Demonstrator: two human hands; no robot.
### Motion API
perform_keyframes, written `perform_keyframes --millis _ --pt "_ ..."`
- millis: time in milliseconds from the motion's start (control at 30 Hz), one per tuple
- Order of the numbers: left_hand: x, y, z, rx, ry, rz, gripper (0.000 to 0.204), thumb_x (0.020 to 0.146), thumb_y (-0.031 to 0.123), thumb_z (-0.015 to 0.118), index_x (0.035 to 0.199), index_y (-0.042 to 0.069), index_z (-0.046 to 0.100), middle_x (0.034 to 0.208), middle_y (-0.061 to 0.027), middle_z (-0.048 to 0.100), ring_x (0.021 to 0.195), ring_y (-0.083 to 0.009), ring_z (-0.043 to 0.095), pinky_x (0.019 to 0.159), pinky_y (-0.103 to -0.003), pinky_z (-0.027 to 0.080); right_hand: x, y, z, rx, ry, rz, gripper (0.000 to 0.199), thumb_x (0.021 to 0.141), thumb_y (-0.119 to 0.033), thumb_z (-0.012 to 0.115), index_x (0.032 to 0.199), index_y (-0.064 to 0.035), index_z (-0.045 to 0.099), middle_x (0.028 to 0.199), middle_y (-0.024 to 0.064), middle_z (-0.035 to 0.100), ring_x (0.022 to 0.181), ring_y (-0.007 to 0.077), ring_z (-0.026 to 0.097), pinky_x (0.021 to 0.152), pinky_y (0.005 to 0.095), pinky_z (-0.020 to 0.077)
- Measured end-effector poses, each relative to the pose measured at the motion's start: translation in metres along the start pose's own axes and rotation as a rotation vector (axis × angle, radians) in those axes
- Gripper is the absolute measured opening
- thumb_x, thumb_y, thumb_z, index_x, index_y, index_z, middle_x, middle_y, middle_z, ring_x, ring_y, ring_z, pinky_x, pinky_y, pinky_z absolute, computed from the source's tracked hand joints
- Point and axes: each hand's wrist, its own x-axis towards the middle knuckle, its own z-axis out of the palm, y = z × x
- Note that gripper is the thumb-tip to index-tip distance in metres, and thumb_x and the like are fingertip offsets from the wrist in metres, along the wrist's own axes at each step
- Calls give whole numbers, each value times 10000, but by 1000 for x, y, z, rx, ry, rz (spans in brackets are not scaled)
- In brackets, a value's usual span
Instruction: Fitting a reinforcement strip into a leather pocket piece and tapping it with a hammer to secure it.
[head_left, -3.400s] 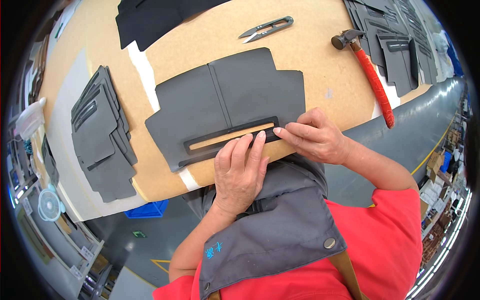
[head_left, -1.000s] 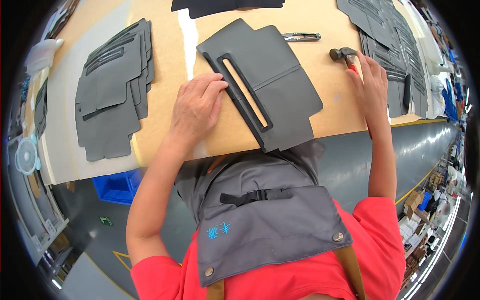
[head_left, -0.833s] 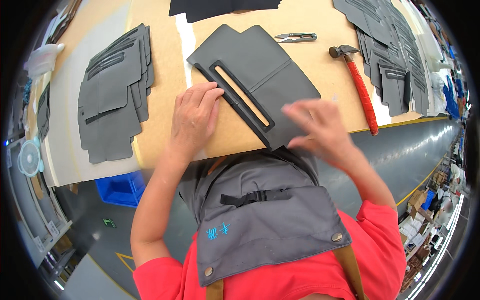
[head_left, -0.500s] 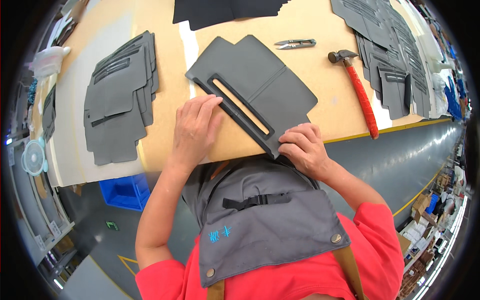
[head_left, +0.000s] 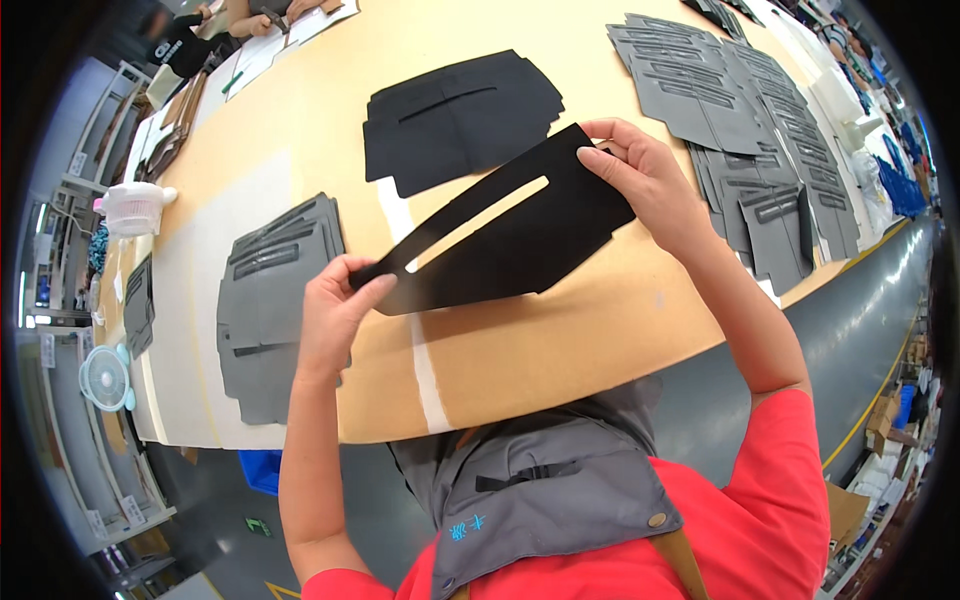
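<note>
A cut panel (head_left: 520, 240) with a long narrow slot is held up over the table, its plain black face showing. My left hand (head_left: 345, 310) pinches its left end between thumb and fingers. At the upper right corner, my right hand (head_left: 640, 180) grips the panel the same way, thumb on the black face. The panel hangs tilted, and the tabletop shows through the slot. Just beyond it lies a black panel stack (head_left: 460, 120) with a thin slit across the top piece. The hammer and thread snips seen earlier are out of sight.
A grey panel stack (head_left: 275, 340) lies left of my left hand, and overlapping grey panels (head_left: 690, 90) spread at the right. A small fan (head_left: 104, 378) and a pinkish-white container (head_left: 135, 208) are at the left edge. Another person's hands (head_left: 280, 15) work at the far side.
The slotted panel has been lifted off the table and turned from its grey face to its black face. Both hands rose with it, and the view has shifted toward the table's far side.
</note>
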Motion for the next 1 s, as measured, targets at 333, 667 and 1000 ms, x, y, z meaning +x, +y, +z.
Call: perform_keyframes --millis 333,667,1000 --pt "94 21 -21 -132 131 4 239 951 33 732 1177 -5 666 1062 -68 748 929 -114 706 854 -265 564 81 45 3 -2 14 62 193 1048 -162 639 1131 8 676 993 5 697 928 68 625 881 248 517" --pt "188 6 -14 -134 192 -29 274 977 75 719 1236 15 653 1105 -38 732 1028 -116 697 892 -276 561 155 89 -11 -117 153 94 232 1010 -152 681 1148 35 665 1034 45 693 967 117 622 898 283 508" --pt "230 2 -6 -57 256 25 234 976 77 715 1201 28 675 1067 -26 732 989 -94 687 813 -235 538 200 105 -19 -175 177 81 229 1001 -146 681 1137 38 684 1031 58 713 955 128 633 884 281 508"
